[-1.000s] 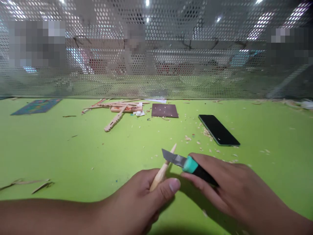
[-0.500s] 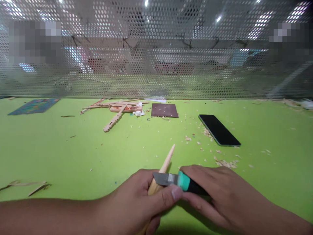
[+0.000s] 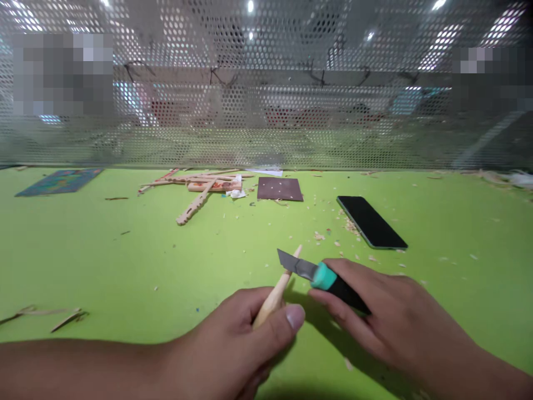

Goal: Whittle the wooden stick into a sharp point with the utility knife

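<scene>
My left hand is closed around a pale wooden stick, whose tapered tip points up and away from me. The lower part of the stick is hidden in the palm. My right hand grips a craft knife with a black handle and a turquoise collar. Its grey angled blade lies across the stick close to the tip, pointing left. The left thumb rests along the stick, apart from the blade.
On the green table a phone lies to the right among wood shavings. Farther back are carved sticks, a brown square sheet and a patterned mat. A perforated metal screen closes off the far edge.
The knife has slid forward along the stick, from beside my left thumb to near the tip. My right hand moved away from the left one, which stays almost in place.
</scene>
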Demonstrator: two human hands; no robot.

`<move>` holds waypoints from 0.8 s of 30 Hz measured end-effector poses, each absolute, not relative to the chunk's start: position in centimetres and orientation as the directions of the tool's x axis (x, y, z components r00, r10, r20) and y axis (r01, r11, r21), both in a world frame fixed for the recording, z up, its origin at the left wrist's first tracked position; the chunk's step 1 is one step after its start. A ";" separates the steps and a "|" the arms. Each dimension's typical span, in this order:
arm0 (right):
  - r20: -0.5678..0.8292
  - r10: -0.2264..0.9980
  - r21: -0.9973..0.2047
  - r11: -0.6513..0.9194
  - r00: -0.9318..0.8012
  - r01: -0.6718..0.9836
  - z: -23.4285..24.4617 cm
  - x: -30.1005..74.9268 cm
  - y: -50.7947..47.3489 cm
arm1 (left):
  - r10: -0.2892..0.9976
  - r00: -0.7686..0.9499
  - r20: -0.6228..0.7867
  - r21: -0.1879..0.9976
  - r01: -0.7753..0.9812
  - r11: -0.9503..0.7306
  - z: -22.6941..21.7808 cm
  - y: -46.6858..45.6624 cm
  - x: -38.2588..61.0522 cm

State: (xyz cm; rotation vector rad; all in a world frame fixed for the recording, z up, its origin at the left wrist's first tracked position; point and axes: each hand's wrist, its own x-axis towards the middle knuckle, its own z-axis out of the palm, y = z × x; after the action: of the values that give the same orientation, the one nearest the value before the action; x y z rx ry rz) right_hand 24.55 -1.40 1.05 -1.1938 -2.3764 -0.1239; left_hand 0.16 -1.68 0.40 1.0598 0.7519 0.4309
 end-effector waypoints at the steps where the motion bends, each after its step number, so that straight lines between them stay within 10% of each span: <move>1: 0.434 0.740 -0.148 0.622 -0.514 0.769 1.1 24.5 -1.4 | 0.643 0.682 -0.347 0.889 0.020 0.458 0.6 -1.7 0.2; 12: 0.069 0.772 -0.456 0.588 -0.632 0.668 1.8 23.6 -2.4 | 0.672 0.704 -0.228 0.948 0.002 0.320 1.7 -1.3 0.0; 24: 0.236 0.764 -0.266 0.645 -0.600 0.717 0.6 23.3 -3.4 | 0.695 0.601 -0.395 0.915 0.185 0.360 -0.1 -1.9 0.2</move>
State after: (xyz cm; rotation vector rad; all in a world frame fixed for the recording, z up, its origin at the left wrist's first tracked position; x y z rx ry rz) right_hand 23.28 -3.37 0.58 -1.1831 -2.5391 0.2044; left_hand 0.20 -1.93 -0.07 1.1892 0.9066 0.3943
